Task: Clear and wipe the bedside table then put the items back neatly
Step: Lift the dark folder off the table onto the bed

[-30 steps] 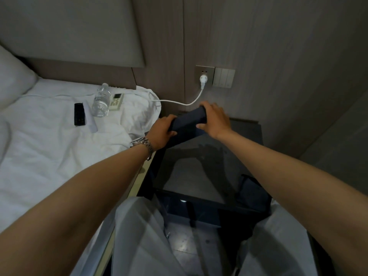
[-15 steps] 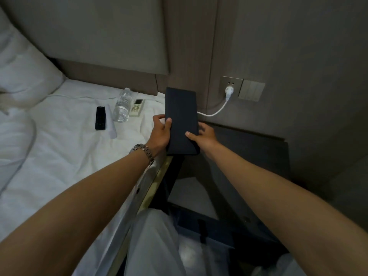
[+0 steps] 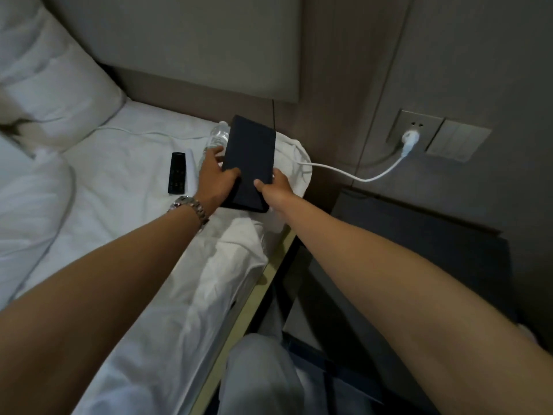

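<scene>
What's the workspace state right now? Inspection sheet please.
Surface: bedside table, dark top; nothing seen on the part in view.
Job's things: dark flat case held over the bed; black remote and water bottle lie on the sheet.
Clutter: nothing seen.
Hands: left hand and right hand both grip the case.
Cables: white cable runs from the plug in the wall socket onto the bed.
Surroundings: pillow, headboard, wall switch.

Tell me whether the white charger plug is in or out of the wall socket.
In. The white charger plug sits seated in the grey wall socket, its white cable trailing toward the bed.
</scene>
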Motion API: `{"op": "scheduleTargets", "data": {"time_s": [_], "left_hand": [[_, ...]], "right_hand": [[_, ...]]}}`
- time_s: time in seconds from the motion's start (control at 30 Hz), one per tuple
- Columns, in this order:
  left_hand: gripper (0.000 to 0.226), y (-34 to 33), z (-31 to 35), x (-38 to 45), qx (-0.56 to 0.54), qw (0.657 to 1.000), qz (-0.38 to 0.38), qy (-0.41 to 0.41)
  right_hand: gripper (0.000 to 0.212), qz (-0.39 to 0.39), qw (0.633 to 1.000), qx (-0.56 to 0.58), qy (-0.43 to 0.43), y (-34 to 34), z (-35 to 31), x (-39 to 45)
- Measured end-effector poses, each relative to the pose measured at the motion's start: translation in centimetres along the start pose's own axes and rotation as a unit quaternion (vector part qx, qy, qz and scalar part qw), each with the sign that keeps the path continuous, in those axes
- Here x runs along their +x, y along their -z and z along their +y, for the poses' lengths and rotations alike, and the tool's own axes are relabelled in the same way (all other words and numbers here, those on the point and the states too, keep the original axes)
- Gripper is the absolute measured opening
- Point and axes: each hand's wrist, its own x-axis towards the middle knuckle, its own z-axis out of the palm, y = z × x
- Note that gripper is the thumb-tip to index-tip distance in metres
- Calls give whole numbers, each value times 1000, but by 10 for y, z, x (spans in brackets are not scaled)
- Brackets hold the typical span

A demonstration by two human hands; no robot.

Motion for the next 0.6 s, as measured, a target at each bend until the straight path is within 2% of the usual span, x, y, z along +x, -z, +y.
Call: {"op": "scheduleTargets", "data": {"time_s": [0.2,0.33,0.47,0.6], "left_hand": [[47,10,-16,37,77,995,24,-66],[47,10,-30,48,147,983,19,-111],[50,3,-43,58,337,932,43,-128],[52,0,-42,59,385,906,55,-165]], "right_hand": [[48,28,990,-136,-23,-31,-4,53],[48,19,976,-216,-18,-36,-7,64],[52,23,954,-299,-22,-44,4,67],[53,31,949,-314,-18,-44,4,68]]}}
